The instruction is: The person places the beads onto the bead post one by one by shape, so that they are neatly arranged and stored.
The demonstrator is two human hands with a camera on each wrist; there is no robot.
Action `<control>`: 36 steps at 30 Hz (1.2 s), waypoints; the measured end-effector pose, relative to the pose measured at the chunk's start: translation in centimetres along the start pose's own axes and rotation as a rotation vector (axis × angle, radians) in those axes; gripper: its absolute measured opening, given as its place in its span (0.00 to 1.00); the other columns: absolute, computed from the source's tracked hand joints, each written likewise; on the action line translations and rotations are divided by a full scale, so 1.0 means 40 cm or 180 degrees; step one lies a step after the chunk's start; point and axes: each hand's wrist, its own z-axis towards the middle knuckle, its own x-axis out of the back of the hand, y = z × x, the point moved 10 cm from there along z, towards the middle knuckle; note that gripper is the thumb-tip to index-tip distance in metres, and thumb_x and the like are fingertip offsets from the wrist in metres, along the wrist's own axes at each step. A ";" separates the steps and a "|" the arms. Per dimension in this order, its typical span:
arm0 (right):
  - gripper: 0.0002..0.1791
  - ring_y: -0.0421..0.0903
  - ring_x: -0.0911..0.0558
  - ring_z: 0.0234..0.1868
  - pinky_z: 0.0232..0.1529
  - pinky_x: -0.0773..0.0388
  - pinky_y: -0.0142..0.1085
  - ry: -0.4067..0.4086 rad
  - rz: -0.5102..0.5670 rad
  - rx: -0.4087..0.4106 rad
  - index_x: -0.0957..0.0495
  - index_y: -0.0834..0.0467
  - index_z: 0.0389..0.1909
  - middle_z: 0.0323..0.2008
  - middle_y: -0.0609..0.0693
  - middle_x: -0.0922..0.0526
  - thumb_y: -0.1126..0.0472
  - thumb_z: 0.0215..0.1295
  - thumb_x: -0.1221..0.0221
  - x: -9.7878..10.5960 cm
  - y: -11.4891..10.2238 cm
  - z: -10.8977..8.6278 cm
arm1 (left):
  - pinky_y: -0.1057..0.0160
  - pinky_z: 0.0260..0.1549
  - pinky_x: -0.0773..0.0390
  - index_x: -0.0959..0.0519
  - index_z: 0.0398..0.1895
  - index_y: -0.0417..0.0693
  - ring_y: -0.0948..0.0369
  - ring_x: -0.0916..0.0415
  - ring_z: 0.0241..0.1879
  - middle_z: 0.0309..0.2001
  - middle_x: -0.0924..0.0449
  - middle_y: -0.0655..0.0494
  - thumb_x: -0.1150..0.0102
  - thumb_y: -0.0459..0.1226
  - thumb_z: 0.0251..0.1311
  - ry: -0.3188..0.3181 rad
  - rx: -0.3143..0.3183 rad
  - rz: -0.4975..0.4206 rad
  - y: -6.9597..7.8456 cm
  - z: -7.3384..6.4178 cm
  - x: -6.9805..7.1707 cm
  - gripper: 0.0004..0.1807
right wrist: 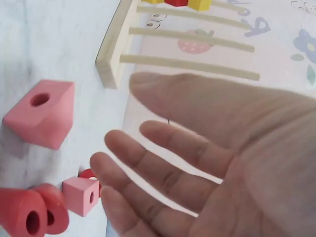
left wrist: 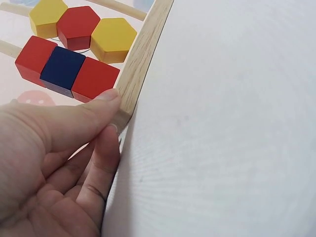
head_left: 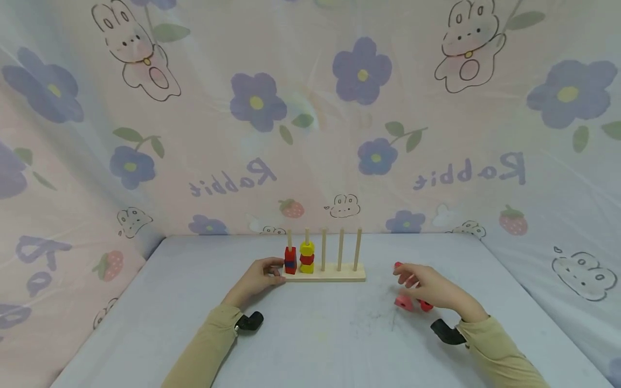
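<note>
A wooden peg stand (head_left: pixel 324 276) is on the table, and my left hand (head_left: pixel 257 276) pinches its left end between thumb and finger. The leftmost peg carries a red, blue and red stack of square blocks (left wrist: pixel 63 69). On the peg beside it, a red hexagonal block (left wrist: pixel 78 27) sits between two yellow ones. My right hand (head_left: pixel 429 285) hovers over loose pink and red blocks, fingers spread and slightly bent, holding nothing. Below it are a pink block with a hole (right wrist: pixel 52 111), a pink cube (right wrist: pixel 79 195) and red rounded pieces (right wrist: pixel 19 210), partly cut off by the frame.
Three bare pegs (head_left: pixel 341 250) stand on the right part of the stand. The white table (head_left: pixel 315 339) meets a patterned cloth (head_left: pixel 310 161) at the back. Black wrist mounts (head_left: pixel 447 331) sit on both forearms.
</note>
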 end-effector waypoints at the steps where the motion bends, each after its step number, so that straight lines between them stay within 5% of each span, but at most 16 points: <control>1: 0.19 0.54 0.22 0.41 0.40 0.23 0.39 -0.0024 -0.0012 -0.0035 0.28 0.68 0.53 0.42 0.57 0.22 0.70 0.60 0.40 -0.002 0.007 0.000 | 0.57 0.44 0.31 0.24 0.57 0.42 0.59 0.28 0.35 0.40 0.21 0.54 0.31 0.33 0.53 0.0000 -0.0003 0.0003 -0.001 0.000 0.000 0.26; 16: 0.15 0.46 0.24 0.34 0.32 0.25 0.34 -0.0248 -0.0025 -0.0213 0.23 0.62 0.43 0.33 0.47 0.23 0.60 0.58 0.33 -0.033 0.056 0.001 | 0.57 0.44 0.31 0.25 0.56 0.40 0.59 0.28 0.35 0.40 0.22 0.54 0.31 0.33 0.53 0.0016 -0.0009 0.0014 -0.001 -0.003 0.001 0.26; 36: 0.07 0.46 0.27 0.32 0.32 0.27 0.34 -0.0309 0.0073 -0.0502 0.21 0.59 0.35 0.28 0.47 0.24 0.63 0.57 0.33 -0.053 0.080 -0.003 | 0.58 0.43 0.31 0.25 0.57 0.41 0.58 0.28 0.35 0.36 0.22 0.54 0.31 0.33 0.52 -0.0014 -0.0007 -0.0033 -0.001 -0.001 0.001 0.26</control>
